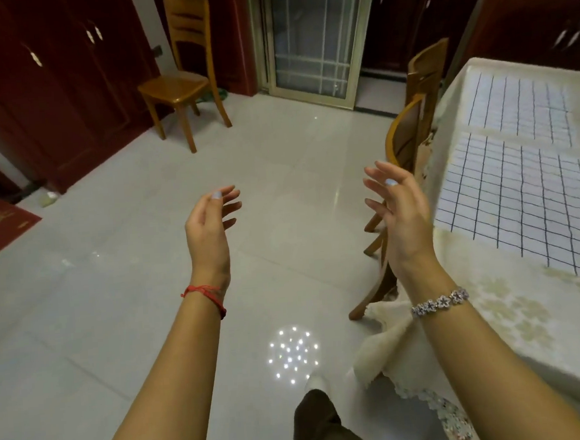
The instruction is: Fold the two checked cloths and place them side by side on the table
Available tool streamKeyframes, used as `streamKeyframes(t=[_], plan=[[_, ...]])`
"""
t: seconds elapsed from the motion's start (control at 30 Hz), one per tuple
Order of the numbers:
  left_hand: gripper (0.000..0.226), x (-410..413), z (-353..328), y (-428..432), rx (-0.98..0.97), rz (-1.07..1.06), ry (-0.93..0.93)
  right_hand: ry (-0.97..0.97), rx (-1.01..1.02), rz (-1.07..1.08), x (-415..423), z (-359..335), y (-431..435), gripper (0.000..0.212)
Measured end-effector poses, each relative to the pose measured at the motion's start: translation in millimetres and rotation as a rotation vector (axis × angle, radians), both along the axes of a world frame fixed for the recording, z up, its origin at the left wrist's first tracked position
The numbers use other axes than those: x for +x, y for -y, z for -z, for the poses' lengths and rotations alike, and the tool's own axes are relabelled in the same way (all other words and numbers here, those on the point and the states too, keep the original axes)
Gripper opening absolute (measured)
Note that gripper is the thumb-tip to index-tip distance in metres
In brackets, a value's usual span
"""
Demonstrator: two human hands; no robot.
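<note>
The left hand point(210, 225) and right hand point(401, 219) hover over the glossy tiled floor, fingers loosely spread, holding nothing. To their right the two checked cloths, nearer point(520, 200) and farther point(521, 107), lie flat side by side on the table point(470, 269), a narrow gap between them. The risk looks slight: the right forearm, close to the table edge, could snag the loose cream tablecloth point(386, 343) and drag the cloths askew. They are thin, limp white rectangles with dark grid lines.

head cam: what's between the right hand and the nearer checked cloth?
Head view: only a strip of cream tablecloth at the table edge separates the right hand from the nearer checked cloth.
</note>
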State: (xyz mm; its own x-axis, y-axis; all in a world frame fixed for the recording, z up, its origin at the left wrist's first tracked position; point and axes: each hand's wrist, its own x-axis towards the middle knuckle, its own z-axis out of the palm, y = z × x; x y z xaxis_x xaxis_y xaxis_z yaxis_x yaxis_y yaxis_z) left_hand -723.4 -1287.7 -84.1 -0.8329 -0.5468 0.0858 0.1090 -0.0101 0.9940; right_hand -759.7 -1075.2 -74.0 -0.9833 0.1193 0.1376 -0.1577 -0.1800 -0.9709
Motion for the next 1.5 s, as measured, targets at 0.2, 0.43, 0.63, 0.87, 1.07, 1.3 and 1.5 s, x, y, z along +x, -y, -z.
streamKeyframes(t=[0.2,0.43,0.63,0.87,1.07,1.3,1.5], plan=[[0.027,-91.4,-10.4,-15.4,0.011,0.056,-0.024,-0.005,0.024,0.071,-71.7,-5.9,-16.8,0.026],[0.028,-169.0,-10.7,-40.5,0.027,0.144,-0.026,0.000,0.055,0.163,-128.0,-9.4,-40.1,0.026],[0.028,-232.2,-6.2,-57.0,0.042,0.251,-0.024,0.024,0.040,0.270,-163.0,-9.4,-54.3,0.025],[0.027,-324.8,-8.2,-57.7,0.051,0.403,-0.038,0.008,-0.001,0.428,-220.3,-14.3,-46.1,0.025],[0.026,-406.8,-12.1,-46.5,0.041,0.557,-0.040,-0.010,-0.029,0.558,-277.8,-19.8,-28.3,0.024],[0.027,-481.3,-14.0,-42.4,0.025,0.683,-0.017,-0.009,-0.027,0.679,-326.7,-19.2,-15.2,0.025],[0.028,-522.2,-2.8,-61.6,0.028,0.783,0.007,0.015,-0.030,0.794,-355.5,-12.2,-23.2,0.024]])
